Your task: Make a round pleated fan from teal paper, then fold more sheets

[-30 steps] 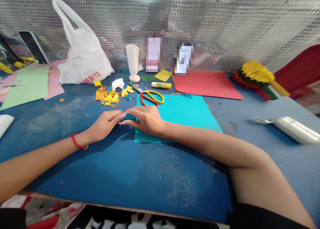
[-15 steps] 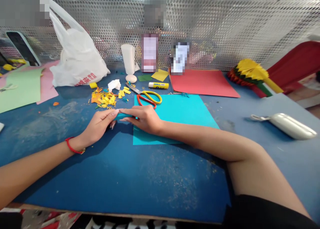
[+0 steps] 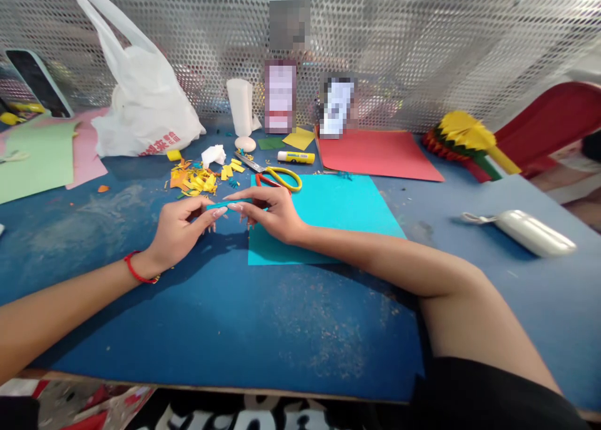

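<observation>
Between both hands is a narrow folded strip of blue paper (image 3: pixel 230 203), held above the table. My left hand (image 3: pixel 181 226), with a red bracelet on its wrist, pinches the strip's left end between thumb and fingers. On the other end, my right hand (image 3: pixel 277 214) grips with its thumb in front and fingers behind, partly hiding it. Under the right hand and forearm lies a sheet of bright blue paper (image 3: pixel 338 204). Scissors (image 3: pixel 272 174) with red and yellow handles rest just behind the right hand, partly over that sheet.
Yellow and orange paper scraps (image 3: pixel 195 179) lie behind my left hand, near a glue stick (image 3: pixel 295 158). A white plastic bag (image 3: pixel 145 104) stands back left. Red paper (image 3: pixel 380 154) lies back right, beside a yellow paper flower (image 3: pixel 464 133). A white pouch (image 3: pixel 535 233) sits at right.
Both hands have turned the blue paper strip, and the thumbs now press along its near side. The fingers have shifted their hold. The camera view has moved slightly.
</observation>
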`<state>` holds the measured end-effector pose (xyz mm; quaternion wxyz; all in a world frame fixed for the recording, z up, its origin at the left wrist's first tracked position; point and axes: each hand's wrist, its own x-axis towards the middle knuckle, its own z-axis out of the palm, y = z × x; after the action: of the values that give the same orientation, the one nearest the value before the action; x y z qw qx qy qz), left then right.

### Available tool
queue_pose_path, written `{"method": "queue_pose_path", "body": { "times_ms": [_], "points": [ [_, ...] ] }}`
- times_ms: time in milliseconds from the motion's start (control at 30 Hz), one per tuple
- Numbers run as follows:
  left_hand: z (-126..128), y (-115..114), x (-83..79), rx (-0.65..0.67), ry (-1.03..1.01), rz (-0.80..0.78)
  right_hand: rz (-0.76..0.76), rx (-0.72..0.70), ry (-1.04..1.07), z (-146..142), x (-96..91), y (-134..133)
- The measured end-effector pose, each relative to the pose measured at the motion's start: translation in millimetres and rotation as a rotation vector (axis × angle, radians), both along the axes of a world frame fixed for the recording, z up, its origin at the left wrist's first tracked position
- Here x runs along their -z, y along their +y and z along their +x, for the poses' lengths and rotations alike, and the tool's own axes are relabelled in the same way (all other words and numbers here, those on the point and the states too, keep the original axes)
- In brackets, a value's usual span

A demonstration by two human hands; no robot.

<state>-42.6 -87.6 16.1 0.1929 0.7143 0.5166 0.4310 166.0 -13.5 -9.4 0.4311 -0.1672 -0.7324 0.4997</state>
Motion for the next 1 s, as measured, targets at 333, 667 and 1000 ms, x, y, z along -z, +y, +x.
{"method": "queue_pose_path", "body": {
  "times_ms": [333, 667, 1000],
  "points": [
    [-15, 12, 2.2, 0.205, 0.330, 0.193, 0.579, 0.210, -0.293, 9, 2.8, 11],
    [-24, 23, 0.5, 0.425, 1.056, 0.588, 1.383, 0.028, -0.702, 12, -5.0, 24],
    [-28, 29, 4.2, 0.480, 1.014, 0.506, 1.222, -0.212, -0.939, 14, -15.2, 33]
  ]
}}
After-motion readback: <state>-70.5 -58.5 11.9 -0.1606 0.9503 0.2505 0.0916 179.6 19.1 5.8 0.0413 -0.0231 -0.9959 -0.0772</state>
